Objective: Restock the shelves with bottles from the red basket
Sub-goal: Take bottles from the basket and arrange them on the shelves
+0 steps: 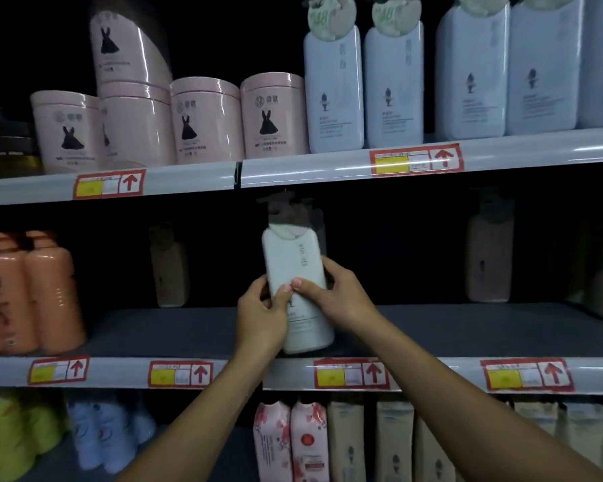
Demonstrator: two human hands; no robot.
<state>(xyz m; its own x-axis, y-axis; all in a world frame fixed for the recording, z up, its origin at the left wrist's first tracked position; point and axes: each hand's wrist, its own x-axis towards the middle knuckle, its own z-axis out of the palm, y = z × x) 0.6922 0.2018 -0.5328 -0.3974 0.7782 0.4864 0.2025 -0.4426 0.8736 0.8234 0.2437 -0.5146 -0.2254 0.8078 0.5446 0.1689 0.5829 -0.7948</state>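
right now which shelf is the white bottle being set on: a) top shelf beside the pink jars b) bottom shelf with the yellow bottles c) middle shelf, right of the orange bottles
c: both the left hand and right hand grip the white bottle over the middle shelf, with the orange bottles off to its left.

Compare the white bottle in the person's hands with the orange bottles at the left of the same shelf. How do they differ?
The white bottle leans to the left; the orange bottles stand upright. The white bottle is gripped by the left hand and right hand; nothing touches the orange bottles. The white bottle is alone mid-shelf; the orange bottles are packed side by side. Both are on the middle shelf.
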